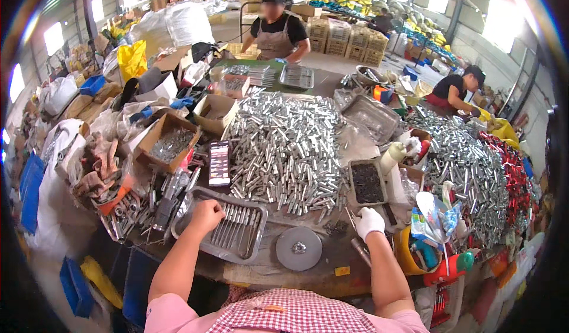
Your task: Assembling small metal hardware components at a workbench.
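My bare left hand (207,215) is over the left side of a grey metal tray (259,241), its fingers pinched together. What they hold, if anything, is hidden. Several slim metal rods with thicker upper ends (240,221) lie side by side in that tray. My right hand (370,222), in a white glove, is closed at the table's right, and a thin dark piece (350,217) sticks out by its fingertips; its kind is unclear. A metal cylinder (360,251) lies just below that hand. Between my hands sits a round grey disc (299,249) with small metal parts at its centre.
A large heap of short metal tubes (290,149) covers the table's middle. Near my right hand stand a tray of dark small parts (367,182) and a white bottle (392,157). A phone (219,163) lies behind the rod tray. Two people work at the far side and far right.
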The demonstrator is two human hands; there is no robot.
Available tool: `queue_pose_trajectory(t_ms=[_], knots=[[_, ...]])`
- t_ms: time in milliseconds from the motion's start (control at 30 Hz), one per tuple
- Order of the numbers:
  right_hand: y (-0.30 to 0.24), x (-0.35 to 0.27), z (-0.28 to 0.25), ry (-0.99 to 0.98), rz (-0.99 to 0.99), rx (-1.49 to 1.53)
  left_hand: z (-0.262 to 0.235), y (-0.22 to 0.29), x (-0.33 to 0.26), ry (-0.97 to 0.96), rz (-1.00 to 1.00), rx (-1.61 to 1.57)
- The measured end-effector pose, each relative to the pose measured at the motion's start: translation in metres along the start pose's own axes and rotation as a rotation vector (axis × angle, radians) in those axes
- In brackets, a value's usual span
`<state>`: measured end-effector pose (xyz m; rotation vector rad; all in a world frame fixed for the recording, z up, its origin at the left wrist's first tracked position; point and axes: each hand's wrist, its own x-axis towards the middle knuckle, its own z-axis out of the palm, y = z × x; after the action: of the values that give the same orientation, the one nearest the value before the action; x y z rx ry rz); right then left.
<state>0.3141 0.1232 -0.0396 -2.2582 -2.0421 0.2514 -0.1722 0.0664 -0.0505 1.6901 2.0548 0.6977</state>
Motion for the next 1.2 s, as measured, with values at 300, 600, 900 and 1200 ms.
queue_pose_trajectory(t_ms=[300, 600, 900, 1200], knots=[[-0.01, 0.023, -0.002, -0.22, 0.053, -0.044, 0.011, 0.034, -0.011, 0.145, 0.092, -0.146], [-0.011, 0.009, -0.013, 0.035, -0.034, 0.191, 0.029, 0.112, 0.013, 0.052, 0.426, -0.084], [-0.047, -0.07, -0.046, 0.071, -0.285, 0.837, 0.082, 0.126, 0.095, 0.123, 0.272, 0.191], [-0.064, -0.098, -0.024, 0.178, -0.504, 0.636, 0.097, 0.124, 0.084, 0.197, 0.33, 0.081]])
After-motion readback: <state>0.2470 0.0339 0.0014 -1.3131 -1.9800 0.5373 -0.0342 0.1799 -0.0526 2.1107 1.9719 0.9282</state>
